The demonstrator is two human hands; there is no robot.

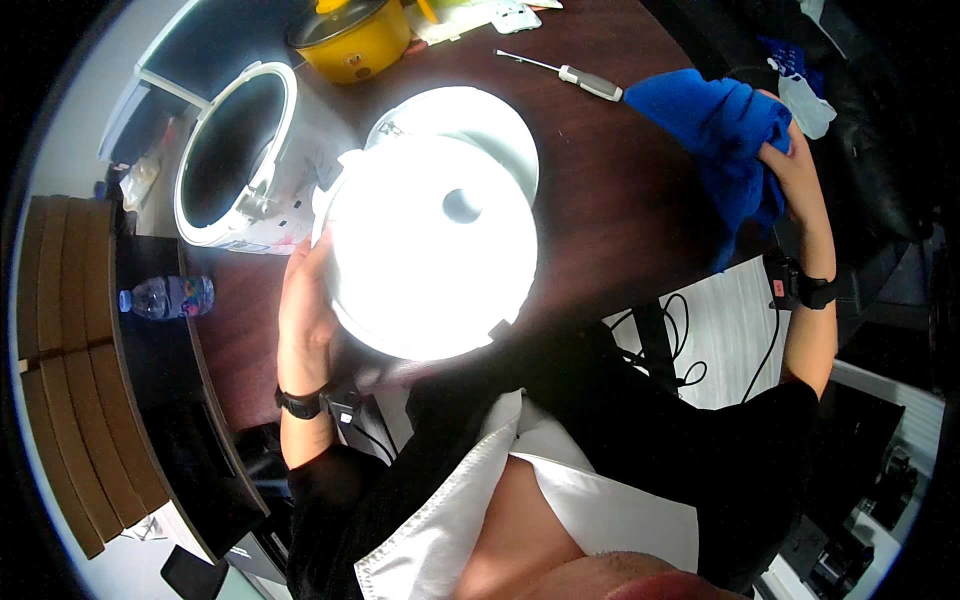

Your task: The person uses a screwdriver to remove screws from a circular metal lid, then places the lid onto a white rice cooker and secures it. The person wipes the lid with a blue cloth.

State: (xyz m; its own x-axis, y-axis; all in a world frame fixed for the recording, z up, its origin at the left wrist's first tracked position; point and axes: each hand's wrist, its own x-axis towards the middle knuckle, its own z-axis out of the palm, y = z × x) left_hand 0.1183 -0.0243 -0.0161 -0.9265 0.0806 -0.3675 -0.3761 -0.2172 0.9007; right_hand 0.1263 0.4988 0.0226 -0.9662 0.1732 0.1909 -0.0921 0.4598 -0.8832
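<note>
My left hand [306,300] grips the left edge of a glossy white round cover [425,285], its thumb side against the rim. The cover has a round hole near its upper right and is washed out by glare. Part of a second white round piece [505,125] shows behind it. Over the right side of the table, my right hand [790,165] is closed on a bunched blue cloth [715,125], whose loose folds hang down. Left of the cover sits a white cylindrical appliance housing [320,140] with a dark opening.
A screwdriver [590,83] lies on the dark wooden table [610,190]. At the back stands a yellow pot [365,50] with a lid, near some papers. A plastic bottle [180,298] is at the left. Cables [680,340] hang below the front edge.
</note>
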